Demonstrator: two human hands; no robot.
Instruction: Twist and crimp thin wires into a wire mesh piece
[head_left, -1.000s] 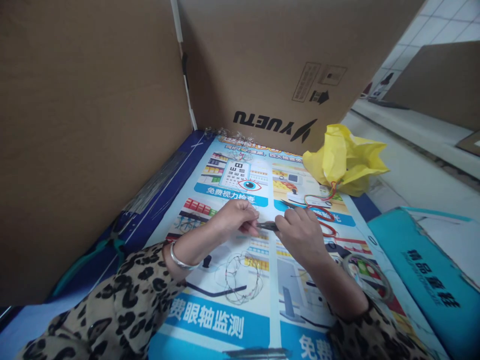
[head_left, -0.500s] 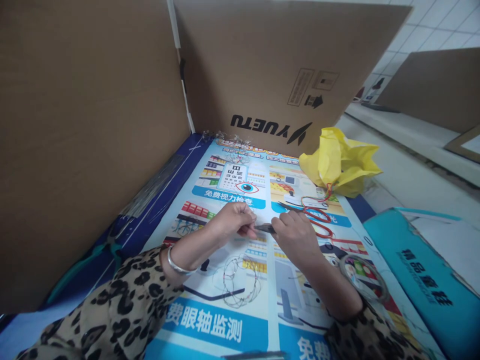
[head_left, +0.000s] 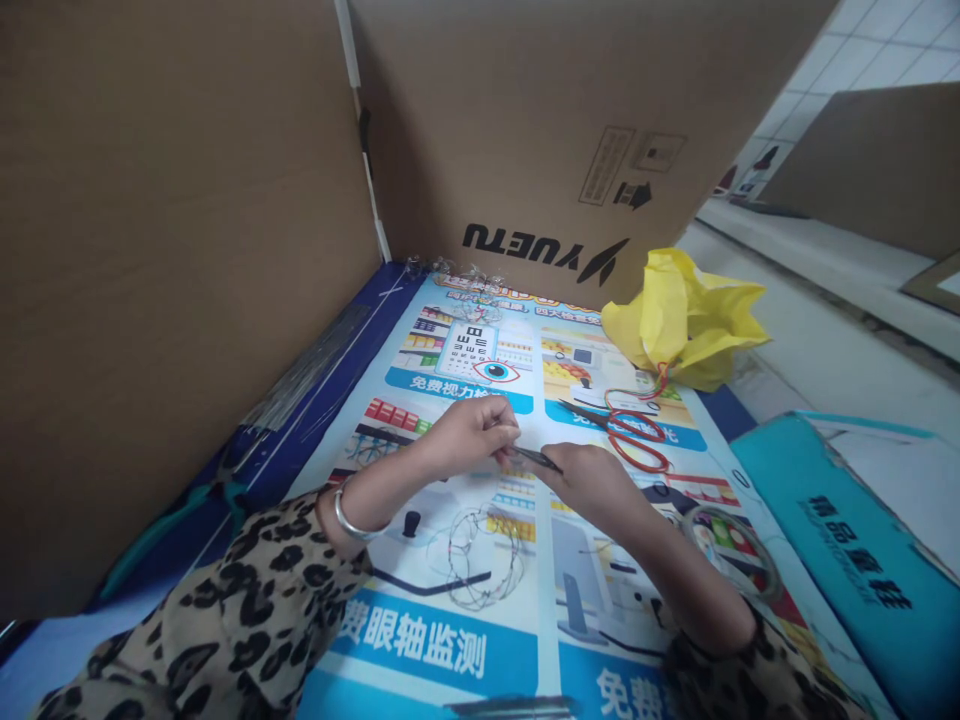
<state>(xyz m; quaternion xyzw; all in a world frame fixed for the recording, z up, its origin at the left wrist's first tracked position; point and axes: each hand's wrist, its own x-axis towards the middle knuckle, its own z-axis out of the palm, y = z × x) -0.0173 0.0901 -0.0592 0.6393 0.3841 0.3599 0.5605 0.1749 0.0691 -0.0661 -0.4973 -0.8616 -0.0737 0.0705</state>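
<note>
My left hand (head_left: 472,432) is closed in a pinch above the printed poster; what its fingertips hold is too small to make out. Wrapped around a slim, dark, pointed metal tool (head_left: 538,459), my right hand (head_left: 589,478) is closed. The tool's tip reaches to the left fingertips, and its back end is hidden in my palm. Below the hands lies a loose ring of thin wire (head_left: 517,570) with tiny beads. Red-handled scissors (head_left: 637,436) rest just beyond my right hand, blades pointing left.
Cardboard panels (head_left: 495,120) stand at the back and left. A yellow bag (head_left: 667,310) sits back right, a teal box (head_left: 840,530) at right beyond a wire coil (head_left: 765,560). Teal-handled pliers (head_left: 161,530) and straight wires (head_left: 311,365) lie left. Fine wire pieces (head_left: 476,280) lie at the back.
My right hand has turned and sunk slightly, showing more of the dark tool and the scissors' blades. My left hand keeps its pinch, nearly in place. The view has shifted slightly.
</note>
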